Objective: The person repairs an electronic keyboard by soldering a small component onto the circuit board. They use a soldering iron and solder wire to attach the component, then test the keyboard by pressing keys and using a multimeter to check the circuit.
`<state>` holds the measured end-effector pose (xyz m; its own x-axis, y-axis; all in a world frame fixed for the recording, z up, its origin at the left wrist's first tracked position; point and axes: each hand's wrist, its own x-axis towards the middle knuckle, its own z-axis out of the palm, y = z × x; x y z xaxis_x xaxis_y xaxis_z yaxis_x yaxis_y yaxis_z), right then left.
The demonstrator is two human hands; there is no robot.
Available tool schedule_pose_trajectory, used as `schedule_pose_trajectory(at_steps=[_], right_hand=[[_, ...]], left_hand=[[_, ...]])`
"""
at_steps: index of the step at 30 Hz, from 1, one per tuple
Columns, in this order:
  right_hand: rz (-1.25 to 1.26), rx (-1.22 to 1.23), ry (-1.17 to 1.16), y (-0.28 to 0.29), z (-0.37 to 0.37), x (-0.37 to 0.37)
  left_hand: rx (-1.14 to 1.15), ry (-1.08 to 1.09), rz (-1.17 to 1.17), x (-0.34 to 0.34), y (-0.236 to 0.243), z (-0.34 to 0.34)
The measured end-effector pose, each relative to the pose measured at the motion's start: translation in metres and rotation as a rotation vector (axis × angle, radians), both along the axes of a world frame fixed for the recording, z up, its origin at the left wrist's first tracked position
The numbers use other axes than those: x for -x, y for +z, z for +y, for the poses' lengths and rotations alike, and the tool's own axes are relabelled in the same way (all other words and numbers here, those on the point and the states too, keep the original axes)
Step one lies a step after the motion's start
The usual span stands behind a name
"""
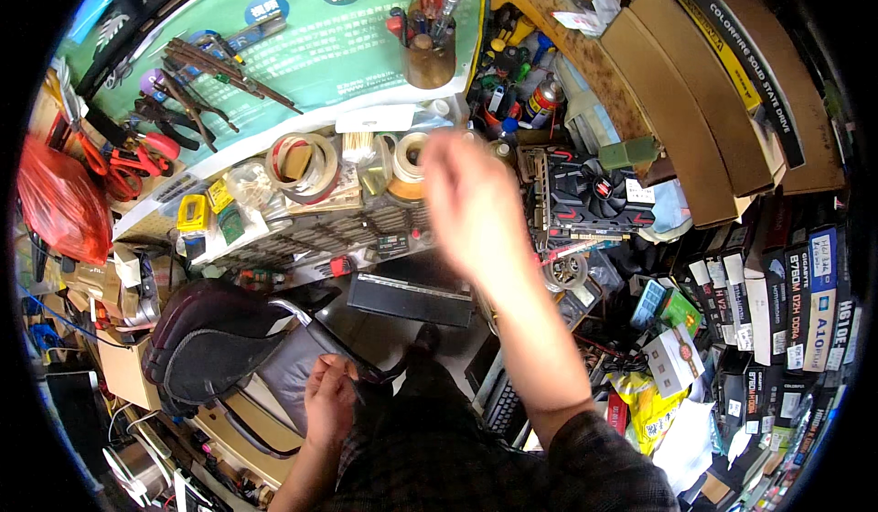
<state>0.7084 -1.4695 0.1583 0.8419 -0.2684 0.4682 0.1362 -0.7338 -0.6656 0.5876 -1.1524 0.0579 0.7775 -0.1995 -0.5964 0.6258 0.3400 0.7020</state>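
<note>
My right hand (pixel 468 203) reaches forward over a narrow shelf, smeared by motion; its fingertips and anything in them do not show clearly. Just left of it stand rolls of tape (pixel 408 157) and a clear tub of cotton swabs (pixel 358 146). A wider tape roll (pixel 302 168) lies further left on the same shelf. Low in front of my body, beside the chair (pixel 265 356), my left hand (pixel 329 393) is closed with the fingers pressed together. What it pinches, if anything, is too small to name.
Pliers and tweezers (pixel 197 100) hang at the upper left, near a red plastic bag (pixel 59 201). A brown cup of tools (pixel 430 59) is at the back. A graphics card (pixel 594 192) lies to the right, with stacked boxes (pixel 796 301) beyond. A keyboard (pixel 503 402) is below.
</note>
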Motion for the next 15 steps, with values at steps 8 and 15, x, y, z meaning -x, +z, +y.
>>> schedule_pose_trajectory(at_steps=[8,15], right_hand=[[-0.09,0.088,-0.179,0.044,-0.089,-0.106],[0.04,0.483,-0.062,0.055,-0.099,-0.112]], left_hand=[[-0.043,-0.173,0.063,0.014,-0.026,0.017],[-0.049,-0.204,0.064,0.005,-0.051,0.043]])
